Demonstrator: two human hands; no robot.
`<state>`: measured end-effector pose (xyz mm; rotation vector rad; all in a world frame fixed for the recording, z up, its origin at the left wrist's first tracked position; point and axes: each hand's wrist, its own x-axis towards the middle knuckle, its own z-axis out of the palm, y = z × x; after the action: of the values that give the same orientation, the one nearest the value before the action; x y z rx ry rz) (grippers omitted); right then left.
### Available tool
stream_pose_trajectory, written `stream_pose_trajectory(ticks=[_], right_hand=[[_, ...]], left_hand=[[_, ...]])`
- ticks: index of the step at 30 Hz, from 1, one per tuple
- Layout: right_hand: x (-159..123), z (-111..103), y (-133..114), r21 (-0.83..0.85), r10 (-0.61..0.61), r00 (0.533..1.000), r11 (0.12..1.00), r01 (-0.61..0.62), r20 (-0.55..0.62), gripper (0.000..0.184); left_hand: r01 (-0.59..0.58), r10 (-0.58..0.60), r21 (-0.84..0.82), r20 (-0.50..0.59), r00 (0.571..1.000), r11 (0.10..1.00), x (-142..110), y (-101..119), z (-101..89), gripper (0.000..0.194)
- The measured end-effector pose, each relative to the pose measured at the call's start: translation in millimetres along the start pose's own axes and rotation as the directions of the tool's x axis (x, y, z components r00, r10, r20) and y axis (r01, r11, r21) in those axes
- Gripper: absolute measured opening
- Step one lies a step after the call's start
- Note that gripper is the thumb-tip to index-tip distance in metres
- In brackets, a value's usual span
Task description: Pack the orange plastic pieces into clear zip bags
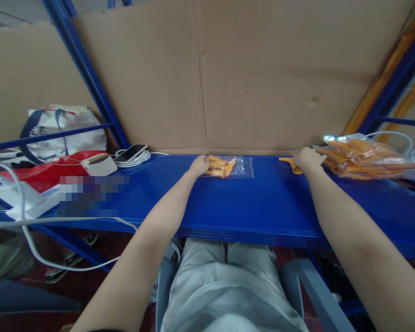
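My left hand [198, 165] is closed on the left end of a small clear plastic bag [245, 167], which lies flat on the blue shelf. Several orange-yellow pieces [222, 167] are inside that bag; their exact kind is hard to make out. Farther right, my right hand [308, 159] is curled down over a single orange-yellow branched piece [292, 164], which sticks out to the left of the fingers. Just beyond this hand sits a larger clear bag [363, 157] full of similar orange pieces. The right fingertips are partly hidden.
A cardboard sheet [228, 83] closes off the back of the blue shelf [249, 207]. On the left are a phone [131, 153] on a coiled white cable, a white power bank [99, 164], a red bag [55, 170] and a white tote [69, 133]. A loose cable [24, 230] hangs in front.
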<state>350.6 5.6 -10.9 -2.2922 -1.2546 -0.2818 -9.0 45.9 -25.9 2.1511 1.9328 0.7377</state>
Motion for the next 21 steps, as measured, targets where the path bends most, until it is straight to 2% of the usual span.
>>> stream_pose_trajectory(ticks=[1,3,7,9,11,13,17,21], right_hand=[[-1,-5,-5,0.020,0.044,0.998,0.999,-0.045,0.041,0.034],[-5,-15,-15,0.035,0.050,0.996,0.998,-0.053,0.079,0.034],[-13,-22,-24,-0.034,-0.046,0.993,0.998,0.050,0.106,0.031],[-14,-20,-24,-0.059,-0.136,0.978,0.987,0.147,0.160,0.032],[-14,-18,-24,-0.059,-0.261,0.934,0.957,0.283,0.245,0.031],[-14,-17,-25,-0.045,-0.348,0.868,0.921,0.387,0.354,0.029],[-19,-20,-29,-0.053,-0.326,0.787,0.910,0.412,0.524,0.032],[-24,-25,-33,-0.099,-0.353,0.762,0.874,0.475,0.542,0.025]], left_hand=[[0.007,-0.007,0.004,-0.007,1.000,1.000,0,0,-0.3,0.036],[0.022,-0.022,0.010,-0.015,1.000,1.000,0,-1,-1.1,0.036],[0.039,-0.039,0.011,-0.010,0.999,0.999,-1,-1,-2.1,0.035],[0.037,-0.037,0.006,-0.016,0.999,0.999,-1,-1,-2.1,0.035],[0.034,-0.034,-0.004,-0.020,0.999,0.999,0,-1,-1.7,0.035],[0.036,-0.037,-0.013,-0.016,0.999,0.999,1,-2,-1.3,0.035],[0.041,-0.041,-0.025,-0.018,0.999,0.999,2,-3,-0.4,0.033],[0.039,-0.040,-0.029,-0.017,0.999,0.999,3,-3,0.4,0.033]])
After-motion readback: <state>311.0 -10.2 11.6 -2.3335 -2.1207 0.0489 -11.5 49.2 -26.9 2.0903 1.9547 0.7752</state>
